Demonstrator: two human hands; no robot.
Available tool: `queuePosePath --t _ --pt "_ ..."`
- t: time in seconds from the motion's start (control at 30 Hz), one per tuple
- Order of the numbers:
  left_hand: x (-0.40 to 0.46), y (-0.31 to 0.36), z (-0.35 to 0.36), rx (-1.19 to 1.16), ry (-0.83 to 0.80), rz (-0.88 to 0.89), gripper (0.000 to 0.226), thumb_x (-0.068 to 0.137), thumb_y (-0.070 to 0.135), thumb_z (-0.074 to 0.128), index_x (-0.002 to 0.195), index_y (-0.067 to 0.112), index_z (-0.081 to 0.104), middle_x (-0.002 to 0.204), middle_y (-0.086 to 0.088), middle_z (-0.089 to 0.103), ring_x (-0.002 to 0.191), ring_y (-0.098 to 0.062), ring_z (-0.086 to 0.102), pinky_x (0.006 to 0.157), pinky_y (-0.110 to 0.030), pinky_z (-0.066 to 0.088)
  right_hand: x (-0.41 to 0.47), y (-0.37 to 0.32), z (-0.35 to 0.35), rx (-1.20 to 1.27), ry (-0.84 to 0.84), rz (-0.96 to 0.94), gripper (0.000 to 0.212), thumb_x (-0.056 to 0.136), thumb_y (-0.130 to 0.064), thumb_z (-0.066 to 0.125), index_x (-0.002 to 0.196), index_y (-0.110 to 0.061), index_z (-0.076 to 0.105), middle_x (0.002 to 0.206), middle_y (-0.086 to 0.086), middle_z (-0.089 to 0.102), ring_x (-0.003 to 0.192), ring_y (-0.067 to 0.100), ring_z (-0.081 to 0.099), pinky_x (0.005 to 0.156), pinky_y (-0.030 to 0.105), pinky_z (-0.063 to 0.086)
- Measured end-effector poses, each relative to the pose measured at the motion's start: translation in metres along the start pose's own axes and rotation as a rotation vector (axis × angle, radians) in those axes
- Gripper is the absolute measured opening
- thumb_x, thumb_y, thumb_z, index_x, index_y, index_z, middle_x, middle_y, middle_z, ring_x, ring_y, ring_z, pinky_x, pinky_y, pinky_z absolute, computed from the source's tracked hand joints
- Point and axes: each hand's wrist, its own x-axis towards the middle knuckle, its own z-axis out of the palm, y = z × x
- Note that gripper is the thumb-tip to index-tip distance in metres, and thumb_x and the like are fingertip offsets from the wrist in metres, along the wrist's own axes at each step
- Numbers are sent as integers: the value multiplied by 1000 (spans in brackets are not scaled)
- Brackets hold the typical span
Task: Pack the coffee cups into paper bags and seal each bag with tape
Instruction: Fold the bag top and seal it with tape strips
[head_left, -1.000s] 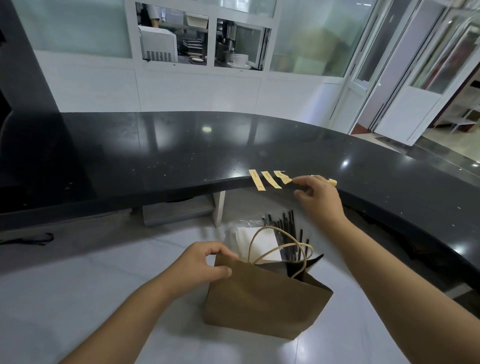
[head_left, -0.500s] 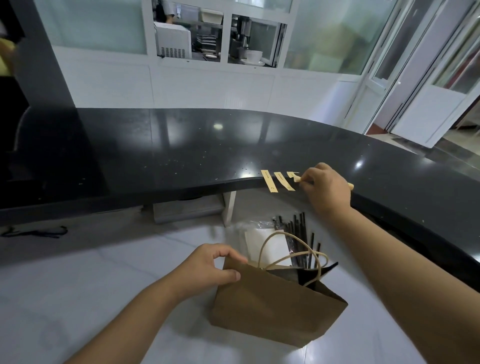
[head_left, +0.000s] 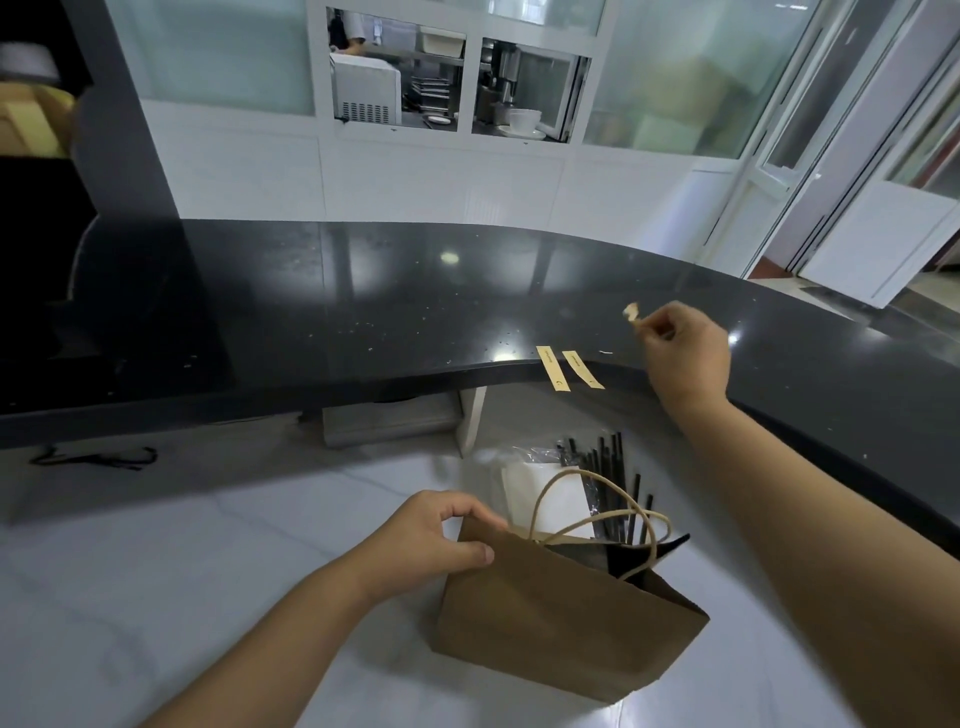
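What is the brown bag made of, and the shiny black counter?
The paper bag looks like matte brown kraft paper, creased, with twisted paper-cord handles. The counter looks like polished stone, maybe granite: glossy, speckled, mirroring lights.

A curved black counter sweeps across in front of me, glossy and speckled, with ceiling lights mirrored in it as pale spots. Below it lies a lower white surface with faint marbling. Behind the counter stands a white panelled wall, topped by frosted glass panes. A hatch in that wall shows a kitchen with a white appliance, metal shelves and a white cup. To my right are white-framed glass doors. At far left stands a dark pillar. The light is soft and even.
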Motion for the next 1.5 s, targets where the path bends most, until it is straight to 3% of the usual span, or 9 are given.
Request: queuePosePath --t 0.17,0.3,0.43,0.6,0.77,0.87,1.0,1.17,1.5 --pt "0 -1 1 -31 -2 -3 19 82 9 70 94 22 73 97 15 69 90 16 57 65 -3 44 7 -24 -21 135 -13 -17 4 85 -14 67 83 -16 69 79 -4 64 72 11 58 73 39 55" --pt "-3 -3 2 -36 9 27 23 80 5 70 95 22 73 91 23 69 90 18 57 67 1 41 -17 -55 -37 248 -45 -102 7 84 -14 70 90 -16 73 84 0 67 71 6 56 76 30 54" --pt "-4 -6 5 -81 74 35 23 79 2 70 93 19 74 91 17 70 83 11 62 66 -3 43 -69 -89 -60 348 -50 -295 14 83 -10 71 95 -16 71 88 -2 66 74 8 58 69 20 51" --pt "-9 -15 10 -87 127 59 22 80 7 72 95 22 74 97 9 71 94 -1 63 71 -10 49 -141 -95 -63 280 -10 -440 15 80 -13 73 95 -15 72 93 -12 61 82 7 59 71 15 49" --pt "-15 -15 11 -66 169 93 29 77 6 73 86 34 72 95 13 71 93 6 61 70 -4 45 -192 -80 -43 240 81 -529 5 82 -10 69 78 -8 71 83 -2 67 75 10 59 62 22 49" --pt "-17 -17 13 -119 186 91 32 76 3 74 82 34 71 93 8 71 87 5 61 68 -5 45 -214 -74 -39 102 192 -688 8 80 -10 73 73 -8 71 90 2 71 80 20 61 70 31 46" --pt "-18 -21 14 -183 195 63 27 75 3 76 86 28 73 92 4 71 83 -1 64 66 -9 47 -232 -74 -28 -33 305 -789 15 79 -13 75 75 -17 61 98 -6 72 90 17 58 77 32 39" --pt "-20 -21 15 -222 177 48 31 75 3 75 84 33 74 89 11 72 86 1 65 69 -13 51 -236 -62 -6 -172 210 -773 21 80 -12 73 61 -13 64 101 -5 73 82 17 55 66 31 41" --pt "-24 -17 13 -183 195 72 32 77 7 75 79 39 68 86 13 69 80 10 61 65 -8 48 -237 -59 8 -221 164 -767 26 88 -14 66 62 -12 62 100 1 74 75 19 54 64 33 42"
